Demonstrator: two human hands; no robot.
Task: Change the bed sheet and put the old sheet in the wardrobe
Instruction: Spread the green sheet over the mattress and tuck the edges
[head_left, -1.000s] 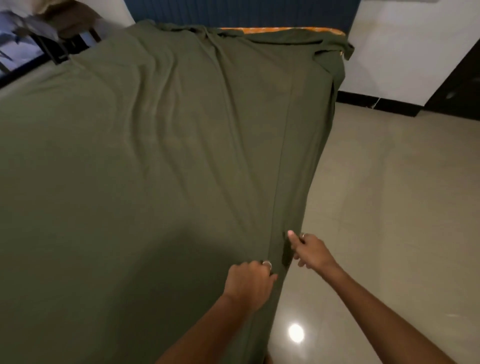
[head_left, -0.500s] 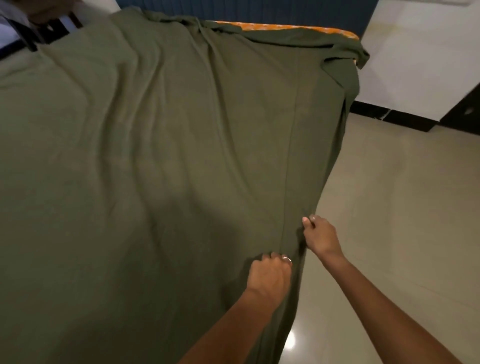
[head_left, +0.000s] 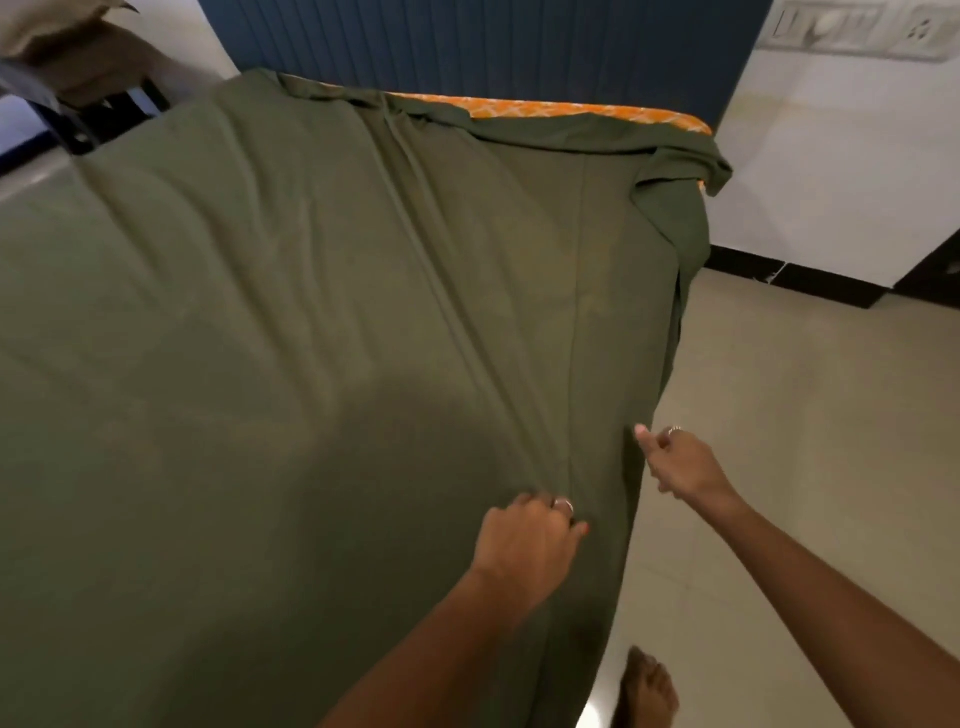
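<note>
A dark green sheet (head_left: 311, 338) lies spread over the bed, with long creases running toward me. An orange patterned strip of mattress (head_left: 545, 110) shows uncovered at the far end, where the sheet's corner is bunched. My left hand (head_left: 530, 535) grips a fold of the green sheet on top near the bed's right edge. My right hand (head_left: 680, 462) pinches the hanging edge of the sheet at the bed's side. No wardrobe or other sheet is in view.
A pale tiled floor (head_left: 805, 415) runs along the bed's right side, with my bare foot (head_left: 647, 686) on it. A blue panelled headboard (head_left: 493, 47) and white wall with switches (head_left: 852, 26) stand beyond. A dark frame with cloth (head_left: 78, 78) is at the far left.
Both hands have slid along the bed's right edge with the sheet in their grip. The view lifted, showing more of the headboard and wall.
</note>
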